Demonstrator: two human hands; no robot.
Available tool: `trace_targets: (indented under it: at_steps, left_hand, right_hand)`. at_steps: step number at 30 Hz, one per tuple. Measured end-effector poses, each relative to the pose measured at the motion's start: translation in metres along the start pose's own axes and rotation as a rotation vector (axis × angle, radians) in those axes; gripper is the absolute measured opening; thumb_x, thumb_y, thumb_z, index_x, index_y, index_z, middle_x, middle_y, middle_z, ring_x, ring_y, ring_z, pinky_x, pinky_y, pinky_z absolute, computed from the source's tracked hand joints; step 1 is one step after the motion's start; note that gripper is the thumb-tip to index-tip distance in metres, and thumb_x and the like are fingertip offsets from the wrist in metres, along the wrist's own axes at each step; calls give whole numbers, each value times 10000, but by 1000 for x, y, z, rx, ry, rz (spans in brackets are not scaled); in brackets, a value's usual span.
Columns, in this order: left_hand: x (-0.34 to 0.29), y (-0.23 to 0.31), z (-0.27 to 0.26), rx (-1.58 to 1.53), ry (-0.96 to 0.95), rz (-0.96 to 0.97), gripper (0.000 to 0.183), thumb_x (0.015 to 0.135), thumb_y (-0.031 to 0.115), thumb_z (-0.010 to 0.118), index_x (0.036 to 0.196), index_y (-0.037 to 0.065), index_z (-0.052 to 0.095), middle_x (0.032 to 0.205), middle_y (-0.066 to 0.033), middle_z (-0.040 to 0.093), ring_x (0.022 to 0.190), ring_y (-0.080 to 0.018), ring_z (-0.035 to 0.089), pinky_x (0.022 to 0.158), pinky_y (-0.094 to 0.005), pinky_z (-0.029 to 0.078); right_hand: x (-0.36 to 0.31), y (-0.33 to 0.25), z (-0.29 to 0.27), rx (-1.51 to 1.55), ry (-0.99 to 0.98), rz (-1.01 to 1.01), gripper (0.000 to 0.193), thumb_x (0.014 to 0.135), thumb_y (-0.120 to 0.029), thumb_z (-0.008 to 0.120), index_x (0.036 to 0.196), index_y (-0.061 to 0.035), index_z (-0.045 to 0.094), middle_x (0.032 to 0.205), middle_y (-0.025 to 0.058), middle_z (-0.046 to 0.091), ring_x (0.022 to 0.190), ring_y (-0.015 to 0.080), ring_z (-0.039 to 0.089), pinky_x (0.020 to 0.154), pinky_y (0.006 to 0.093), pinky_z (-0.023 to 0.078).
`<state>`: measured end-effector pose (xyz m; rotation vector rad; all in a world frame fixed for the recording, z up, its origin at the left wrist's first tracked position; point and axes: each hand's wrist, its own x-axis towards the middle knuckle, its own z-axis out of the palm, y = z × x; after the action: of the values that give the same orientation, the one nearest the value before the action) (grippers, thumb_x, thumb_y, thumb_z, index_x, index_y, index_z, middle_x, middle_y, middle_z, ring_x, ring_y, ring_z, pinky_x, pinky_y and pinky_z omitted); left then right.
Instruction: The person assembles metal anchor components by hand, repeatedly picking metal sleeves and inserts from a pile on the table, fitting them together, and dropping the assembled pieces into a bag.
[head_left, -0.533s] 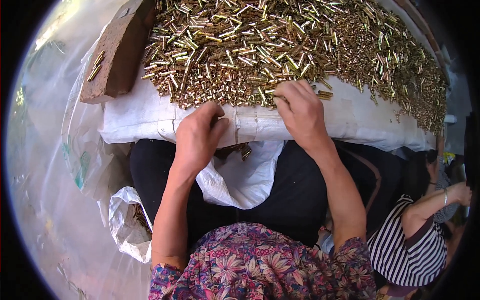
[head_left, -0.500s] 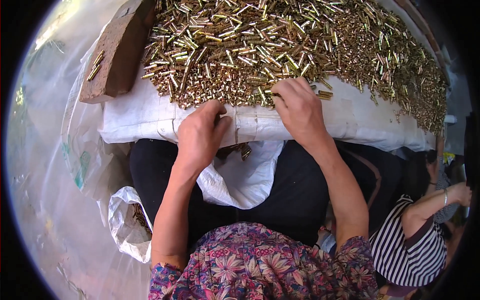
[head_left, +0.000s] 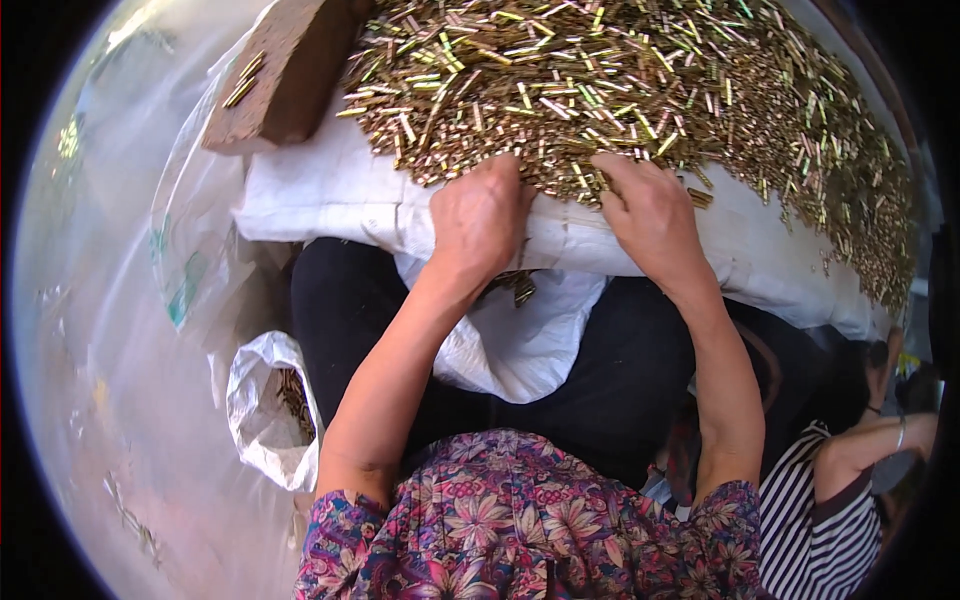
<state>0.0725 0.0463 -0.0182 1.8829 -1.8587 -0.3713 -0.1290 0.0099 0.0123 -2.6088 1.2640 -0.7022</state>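
Note:
A broad heap of brass-coloured metal tubes (head_left: 560,105) spreads over a white cloth-covered surface. Small ring-like metal pieces (head_left: 445,150) lie thickly along its near edge. My left hand (head_left: 478,218) is closed at that edge, its fingers curled down; what they hold, if anything, is hidden. To its right, my right hand (head_left: 655,212) bends over the near edge, thumb and fingers drawn together among the pieces. Whatever sits between its fingertips is too small to name.
A brown brick-like block (head_left: 285,85) with several tubes on top stands at the left. An open white sack (head_left: 525,350) lies across my lap. Another white bag (head_left: 262,445) at lower left holds metal pieces. A person in a striped top (head_left: 825,520) sits at lower right.
The view has shifted, so the heap and block appear further right and higher. My left hand has moved closer to my right hand and up against the small pieces.

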Motion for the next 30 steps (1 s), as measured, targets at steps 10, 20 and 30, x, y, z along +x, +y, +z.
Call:
trace_targets:
  at_steps: [10, 20, 30]
  left_hand:
    - [-13, -4, -24, -810, -136, -84, 144, 847, 90, 626, 945, -13, 608, 708, -105, 641, 640, -201, 629, 605, -339, 490]
    - [-31, 1, -34, -1293, -369, -306, 98, 927, 68, 604, 1001, 4, 613, 810, -35, 637, 680, -79, 594, 629, -219, 488]
    - [-43, 3, -16, -1626, -470, -293, 110, 944, 78, 607, 1023, 4, 588, 849, -100, 674, 718, -137, 659, 654, -246, 540]
  right_hand:
    - [-33, -47, -10, 1319, 68, 666, 155, 911, -36, 581, 1058, -19, 536, 929, 67, 630, 785, 146, 622, 719, 271, 516]
    - [-50, -55, 7, 1485, 250, 706, 68, 950, -86, 602, 991, -37, 578, 794, 51, 624, 663, 114, 601, 678, 267, 514]
    - [-58, -62, 11, 1390, 240, 699, 74, 961, -94, 588, 986, -25, 580, 809, 58, 630, 694, 120, 612, 666, 251, 508]
